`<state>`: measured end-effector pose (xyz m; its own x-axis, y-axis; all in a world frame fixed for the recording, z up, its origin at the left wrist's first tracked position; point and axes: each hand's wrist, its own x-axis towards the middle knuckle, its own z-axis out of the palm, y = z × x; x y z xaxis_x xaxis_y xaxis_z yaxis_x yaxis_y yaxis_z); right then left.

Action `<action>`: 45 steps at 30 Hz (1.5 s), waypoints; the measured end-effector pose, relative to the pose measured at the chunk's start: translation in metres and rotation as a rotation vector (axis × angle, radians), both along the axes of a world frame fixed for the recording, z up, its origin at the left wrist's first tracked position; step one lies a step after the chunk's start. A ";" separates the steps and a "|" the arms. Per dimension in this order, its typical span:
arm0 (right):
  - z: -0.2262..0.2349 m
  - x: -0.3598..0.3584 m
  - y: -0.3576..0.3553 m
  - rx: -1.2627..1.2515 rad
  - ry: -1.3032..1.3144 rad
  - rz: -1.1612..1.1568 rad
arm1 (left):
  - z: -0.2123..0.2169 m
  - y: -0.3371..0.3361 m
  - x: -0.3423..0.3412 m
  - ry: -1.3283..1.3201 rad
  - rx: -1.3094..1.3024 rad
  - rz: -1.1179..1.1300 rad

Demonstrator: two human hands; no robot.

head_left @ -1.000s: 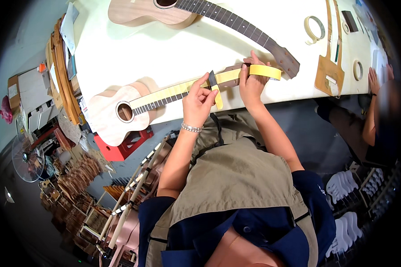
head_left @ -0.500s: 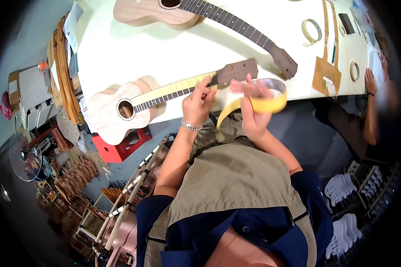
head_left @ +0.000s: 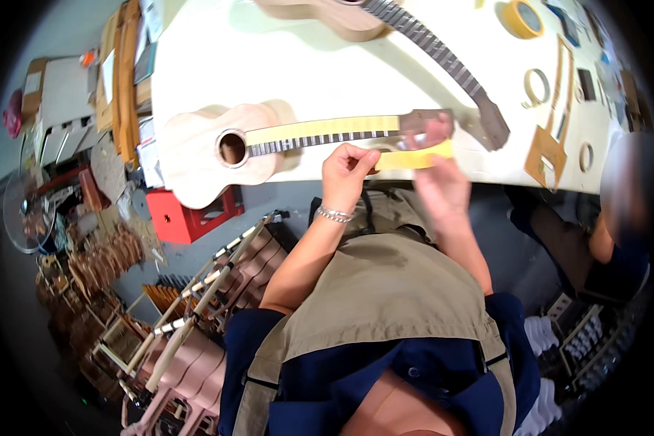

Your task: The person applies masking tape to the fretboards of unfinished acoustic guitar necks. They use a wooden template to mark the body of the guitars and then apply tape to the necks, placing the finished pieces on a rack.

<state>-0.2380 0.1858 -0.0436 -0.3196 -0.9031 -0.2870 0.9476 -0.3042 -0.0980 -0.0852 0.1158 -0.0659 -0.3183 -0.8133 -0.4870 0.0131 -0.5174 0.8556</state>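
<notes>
An unfinished pale wooden ukulele (head_left: 196,138) lies on the white table, its headstock (head_left: 426,120) to the right. Yellow masking tape (head_left: 320,129) runs along the far side of its dark fretboard (head_left: 298,142). Just in front of the headstock, my left hand (head_left: 347,174) pinches one end of a short strip of yellow tape (head_left: 413,158) between thumb and fingers. My right hand (head_left: 447,190) is at the strip's other end, thumb against it and its raised fingers blurred by motion. The strip is stretched nearly level between both hands.
Behind lies a second ukulele (head_left: 443,54), its headstock pointing right. Farther right are a yellow tape roll (head_left: 523,19), a pale tape roll (head_left: 536,87) and a flat wooden template (head_left: 545,156). A red stool (head_left: 189,216) stands below the table's left edge. A co-worker (head_left: 625,232) is at right.
The tape roll that was in my right hand no longer shows there; a short straight strip now spans my hands. My left hand has come off the neck's end. The view has shifted.
</notes>
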 end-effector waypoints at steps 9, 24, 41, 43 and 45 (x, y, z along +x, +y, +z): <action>0.021 -0.066 0.008 -0.272 -0.448 -0.186 | 0.026 -0.043 0.109 -0.089 -0.248 0.142; 0.048 -0.012 0.001 -0.371 -0.735 -0.089 | 0.025 -0.013 0.005 0.263 0.204 0.067; -0.036 -0.067 -0.011 0.673 2.499 -0.110 | -0.008 -0.103 0.152 -0.703 -0.798 0.104; -0.036 -0.065 -0.013 0.713 2.477 -0.089 | -0.007 -0.107 0.151 -0.593 -0.699 0.100; -0.040 -0.073 -0.012 0.679 2.631 -0.103 | -0.014 -0.109 0.157 -0.661 -0.722 0.038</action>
<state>-0.3112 0.1742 -0.0840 -0.2865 -0.8860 0.3645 -0.9337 0.1729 -0.3135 0.0716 0.0072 -0.0802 -0.1278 -0.9899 0.0609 -0.5774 0.1242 0.8070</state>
